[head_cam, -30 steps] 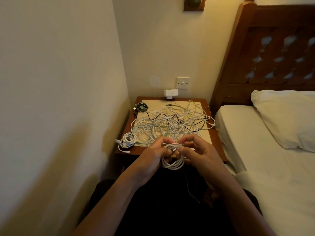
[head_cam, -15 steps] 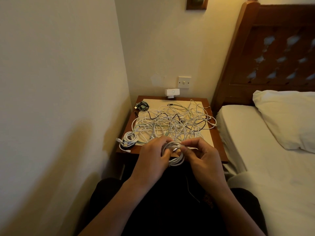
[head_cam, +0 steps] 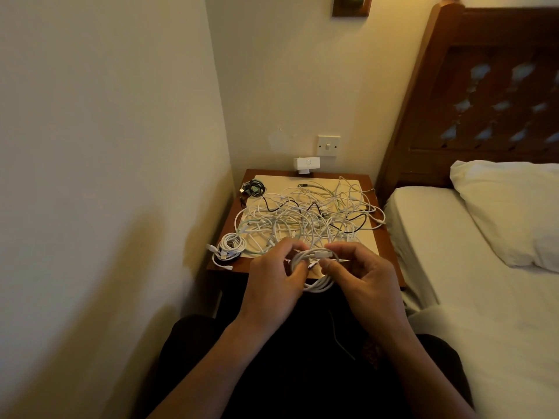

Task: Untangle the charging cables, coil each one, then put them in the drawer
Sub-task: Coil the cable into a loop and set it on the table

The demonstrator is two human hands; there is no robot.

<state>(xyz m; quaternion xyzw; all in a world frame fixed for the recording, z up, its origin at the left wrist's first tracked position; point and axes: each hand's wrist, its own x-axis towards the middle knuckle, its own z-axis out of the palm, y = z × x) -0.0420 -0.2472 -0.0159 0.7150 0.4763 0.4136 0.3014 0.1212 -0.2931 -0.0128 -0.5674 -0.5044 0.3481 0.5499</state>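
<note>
Cables lie tangled on top of the bedside table. Just in front of the table's near edge, the left hand and right hand both pinch a white coil.

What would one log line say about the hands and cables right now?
step: coiling | left hand: holds coiled white charging cable | right hand: pinches its end | wooden bedside table: tangled white and black cables
</note>
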